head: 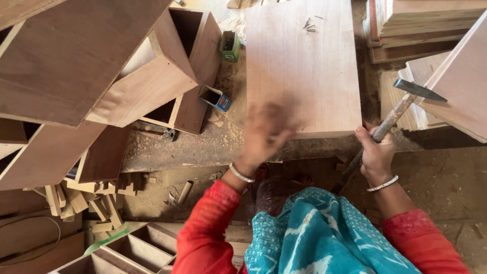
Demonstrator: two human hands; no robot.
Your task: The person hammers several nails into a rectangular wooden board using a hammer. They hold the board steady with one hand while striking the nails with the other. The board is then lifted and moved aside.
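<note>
Your right hand (376, 152) is clamped on the hammer (401, 109) handle, its head raised just off the plywood board's (303, 66) right edge. Your left hand (264, 133) is blurred over the board's near edge; its grip can't be told. Beyond, loose nails (309, 24) lie on the board. Two small open boxes (229, 45) sit left, beside open-ended wooden crates (167, 71).

Both arms are covered to the wrist by bright red long sleeves (205, 231). A thin silver bangle (240, 174) circles the left wrist, and a matching silver bangle (383, 184) circles the right. A teal scarf (324, 236) with a white leafy print drapes down the front.
</note>
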